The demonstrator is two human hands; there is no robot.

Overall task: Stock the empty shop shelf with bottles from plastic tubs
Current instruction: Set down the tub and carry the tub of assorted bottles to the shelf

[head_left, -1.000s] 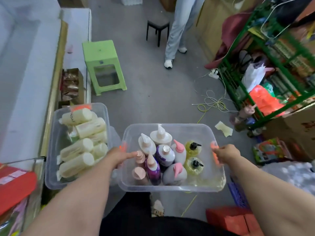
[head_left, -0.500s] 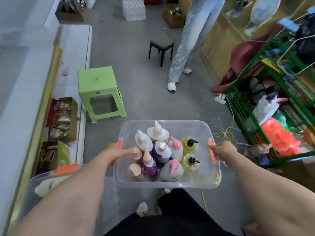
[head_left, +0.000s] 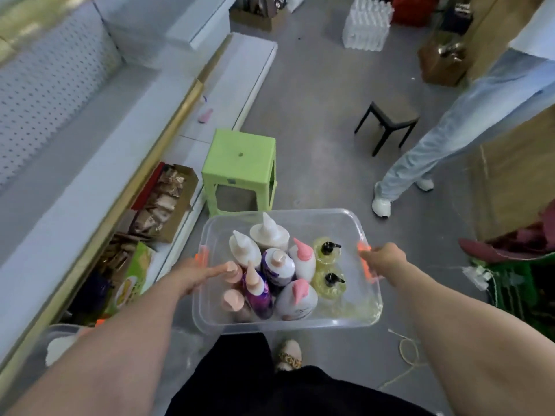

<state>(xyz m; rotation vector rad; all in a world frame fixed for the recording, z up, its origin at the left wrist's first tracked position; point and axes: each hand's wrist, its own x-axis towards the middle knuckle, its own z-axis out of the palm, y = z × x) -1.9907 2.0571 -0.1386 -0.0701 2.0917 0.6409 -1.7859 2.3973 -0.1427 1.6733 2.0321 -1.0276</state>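
Underfoot | grey floor | green stool beside white shelf | tub aloft

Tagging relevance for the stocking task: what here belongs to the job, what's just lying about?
Job: clear tub, bottles in it, left hand and right hand holding it, white shelf.
Lying about: green stool, black stool, cardboard box of packets, pack of clear bottles.

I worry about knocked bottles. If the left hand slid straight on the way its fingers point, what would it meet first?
Probably the peach-capped bottle inside the clear tub, by its left wall; the left hand has fingertips almost on it, though depth is unclear.
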